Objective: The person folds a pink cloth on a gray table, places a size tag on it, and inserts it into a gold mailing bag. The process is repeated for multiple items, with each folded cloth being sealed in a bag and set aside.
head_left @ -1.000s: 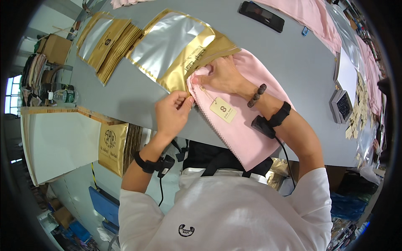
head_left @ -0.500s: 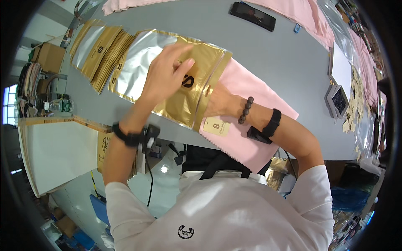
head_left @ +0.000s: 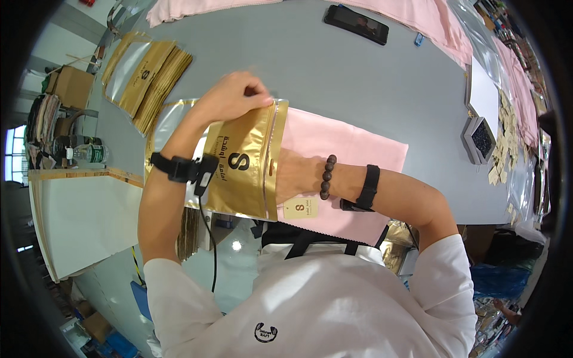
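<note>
A gold and silver zip bag lies across the table edge in front of me, its mouth facing right. With fingers curled and pinched, my left hand grips the far corner of that mouth. My right hand reaches into the bag up to the wrist; its fingers are hidden inside, so their grip does not show. Folded pink fabric runs under my right forearm and partly into the bag. A cream hang tag lies on the fabric beside the bag's mouth.
Stacked gold bags lie at the far left. A black phone and pink cloth are at the back. A grey tray of dark bits and scattered cream tags sit at the right. A bottle stands left.
The bag and fabric have turned to lie more level and shifted slightly left and nearer me. My left hand has moved from above the bag to pinch its far mouth corner.
</note>
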{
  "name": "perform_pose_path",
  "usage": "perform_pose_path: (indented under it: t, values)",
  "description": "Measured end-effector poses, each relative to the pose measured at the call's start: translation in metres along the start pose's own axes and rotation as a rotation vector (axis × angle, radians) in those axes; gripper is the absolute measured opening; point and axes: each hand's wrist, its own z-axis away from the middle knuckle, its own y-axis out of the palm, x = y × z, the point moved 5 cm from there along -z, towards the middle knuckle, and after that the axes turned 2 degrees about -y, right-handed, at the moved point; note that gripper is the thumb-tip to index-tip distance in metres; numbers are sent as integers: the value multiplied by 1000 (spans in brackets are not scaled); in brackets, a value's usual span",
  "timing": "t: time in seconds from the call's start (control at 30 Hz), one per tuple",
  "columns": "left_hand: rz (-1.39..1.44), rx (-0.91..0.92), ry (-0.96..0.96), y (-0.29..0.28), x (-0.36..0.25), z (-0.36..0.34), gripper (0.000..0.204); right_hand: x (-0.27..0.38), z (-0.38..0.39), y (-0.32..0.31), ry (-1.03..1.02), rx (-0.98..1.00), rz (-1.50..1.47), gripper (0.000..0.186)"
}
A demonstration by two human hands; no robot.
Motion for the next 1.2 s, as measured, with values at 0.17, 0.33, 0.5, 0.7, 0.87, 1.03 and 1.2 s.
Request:
perform_pose_path:
  t: [0.17, 0.33, 0.5, 0.7, 0.87, 1.03, 1.2]
  values:
    - [-12, -165, 119, 21, -17, 12, 14, 13, 10, 3, -17, 457, 91, 30]
    - [-165, -485, 514, 50, -82, 41, 20, 4, 4, -25, 487, 569, -195, 34]
    - [-208, -550, 218, 70, -83, 103, 33, -12, 22, -92, 761, 369, -264, 25]
    - [-72, -732, 364, 99, -51, 119, 21, -32, 11, -100, 517, 52, 239, 25]
    - [30, -833, 340, 107, -40, 129, 16, -60, -17, -78, 530, -16, 384, 25]
    - [169, -873, 191, 104, -29, 134, 16, -62, -20, -91, 504, -28, 444, 26]
    - [169, -902, 219, 107, -30, 137, 16, -34, 13, -108, 477, 24, 533, 26]
